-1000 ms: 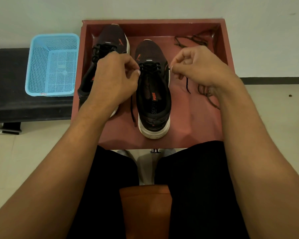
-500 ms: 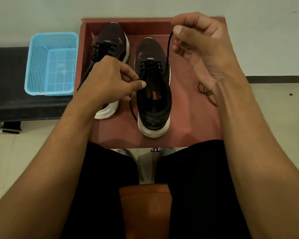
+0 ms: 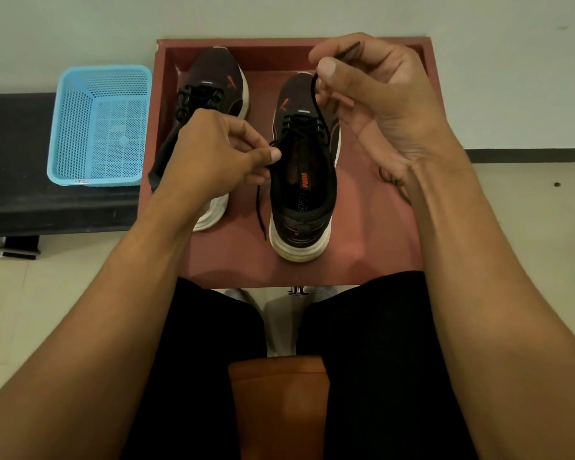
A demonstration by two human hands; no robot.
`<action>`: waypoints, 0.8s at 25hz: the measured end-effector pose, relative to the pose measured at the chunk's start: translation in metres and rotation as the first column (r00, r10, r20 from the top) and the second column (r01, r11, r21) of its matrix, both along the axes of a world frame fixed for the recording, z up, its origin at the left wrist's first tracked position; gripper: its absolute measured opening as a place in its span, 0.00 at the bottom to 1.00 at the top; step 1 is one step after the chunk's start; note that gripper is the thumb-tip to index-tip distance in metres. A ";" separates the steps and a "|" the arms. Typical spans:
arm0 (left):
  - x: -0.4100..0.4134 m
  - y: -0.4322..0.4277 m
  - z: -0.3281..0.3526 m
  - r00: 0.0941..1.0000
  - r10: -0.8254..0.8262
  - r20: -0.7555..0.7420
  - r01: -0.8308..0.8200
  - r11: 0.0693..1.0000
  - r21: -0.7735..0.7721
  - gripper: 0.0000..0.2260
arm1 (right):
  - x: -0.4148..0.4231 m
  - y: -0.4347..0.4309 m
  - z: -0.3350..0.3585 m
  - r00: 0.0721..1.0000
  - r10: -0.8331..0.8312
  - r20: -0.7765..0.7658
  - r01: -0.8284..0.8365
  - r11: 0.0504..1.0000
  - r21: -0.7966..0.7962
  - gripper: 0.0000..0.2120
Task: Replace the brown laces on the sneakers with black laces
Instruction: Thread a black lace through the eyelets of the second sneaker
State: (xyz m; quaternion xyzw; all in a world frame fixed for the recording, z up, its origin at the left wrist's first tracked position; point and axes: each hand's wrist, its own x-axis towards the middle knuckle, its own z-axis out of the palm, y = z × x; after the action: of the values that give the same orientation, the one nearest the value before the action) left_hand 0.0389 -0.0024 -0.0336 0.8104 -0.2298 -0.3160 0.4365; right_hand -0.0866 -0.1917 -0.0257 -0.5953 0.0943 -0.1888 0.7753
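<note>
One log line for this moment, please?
step: lacing nearer sneaker | left hand: pinches black lace | right hand: holds lace end raised | brown laces: tray

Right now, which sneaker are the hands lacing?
The middle sneaker: the left hand and right hand each pinch a strand of its black lace. The other sneaker, by the blue basket, is laced, unheld.

You have 2 sneakers before you, the left sneaker (image 3: 214,81) and the right sneaker (image 3: 301,210), both in 1 red tray (image 3: 365,234). Count 2 black laces, the left lace (image 3: 196,97) and the right lace (image 3: 302,126). 1 tangle of brown lace (image 3: 390,180) shows by your wrist; its strands can't be counted. 2 grips are up: left grip (image 3: 210,157), right grip (image 3: 389,104). 1 blue basket (image 3: 77,127) sits on 1 dark tabletop (image 3: 14,200).
</note>
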 end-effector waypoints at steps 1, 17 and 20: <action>0.000 -0.001 0.000 1.000 0.003 -0.012 -0.004 1.000 -0.009 0.05 | 0.000 0.001 0.000 1.000 0.012 -0.004 -0.012 1.000 -0.021 0.05; 0.002 0.000 -0.003 0.994 -0.003 -0.108 0.002 1.000 -0.015 0.05 | 0.005 0.005 -0.001 0.926 -0.065 -0.371 -0.218 0.711 -0.668 0.09; 0.003 -0.001 -0.003 0.994 -0.006 -0.108 0.004 1.000 -0.011 0.06 | 0.005 0.007 0.002 0.902 -0.074 -0.425 -0.285 0.638 -0.715 0.09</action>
State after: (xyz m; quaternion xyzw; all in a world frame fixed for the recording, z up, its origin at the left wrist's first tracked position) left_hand 0.0417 -0.0031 -0.0365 0.7893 -0.2097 -0.3591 0.4518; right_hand -0.0814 -0.1850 -0.0240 -0.8960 0.1329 -0.0325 0.4225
